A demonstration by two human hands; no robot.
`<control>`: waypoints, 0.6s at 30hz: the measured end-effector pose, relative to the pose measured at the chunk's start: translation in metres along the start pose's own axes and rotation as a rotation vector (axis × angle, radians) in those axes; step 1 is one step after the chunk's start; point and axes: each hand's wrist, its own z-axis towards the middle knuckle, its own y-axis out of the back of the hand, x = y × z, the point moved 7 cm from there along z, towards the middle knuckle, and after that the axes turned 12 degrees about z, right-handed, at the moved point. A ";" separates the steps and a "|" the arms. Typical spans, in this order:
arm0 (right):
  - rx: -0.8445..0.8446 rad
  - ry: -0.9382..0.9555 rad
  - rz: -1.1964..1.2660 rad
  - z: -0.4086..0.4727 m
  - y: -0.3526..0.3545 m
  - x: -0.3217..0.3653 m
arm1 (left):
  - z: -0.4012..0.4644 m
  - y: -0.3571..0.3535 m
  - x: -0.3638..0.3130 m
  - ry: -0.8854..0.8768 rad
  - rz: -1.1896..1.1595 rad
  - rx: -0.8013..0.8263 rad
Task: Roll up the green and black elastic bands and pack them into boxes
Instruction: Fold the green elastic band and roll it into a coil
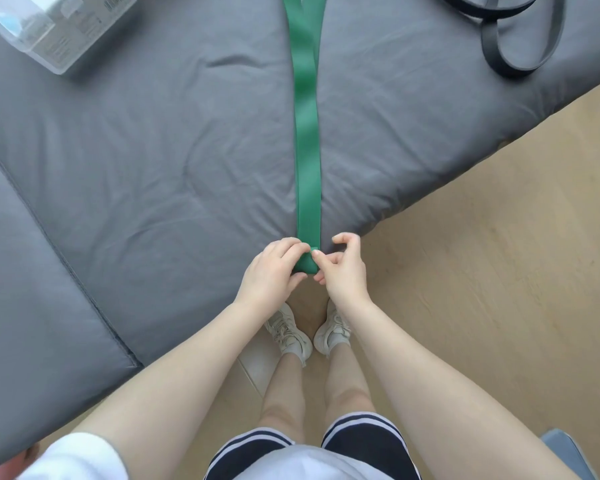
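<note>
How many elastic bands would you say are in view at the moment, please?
2. The green band lies lengthwise down the grey mattress, its near end held by both hands. The black band lies looped at the far right, partly cut off.

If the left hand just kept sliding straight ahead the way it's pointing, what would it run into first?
The left hand already holds the rolled near end of the green elastic band. Straight ahead lies only the band's flat length on the grey mattress; the way looks free as far as the picture's top edge.
</note>
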 end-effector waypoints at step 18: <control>0.264 0.326 -0.556 0.007 0.000 0.020 | 0.016 0.009 0.010 0.124 0.024 0.014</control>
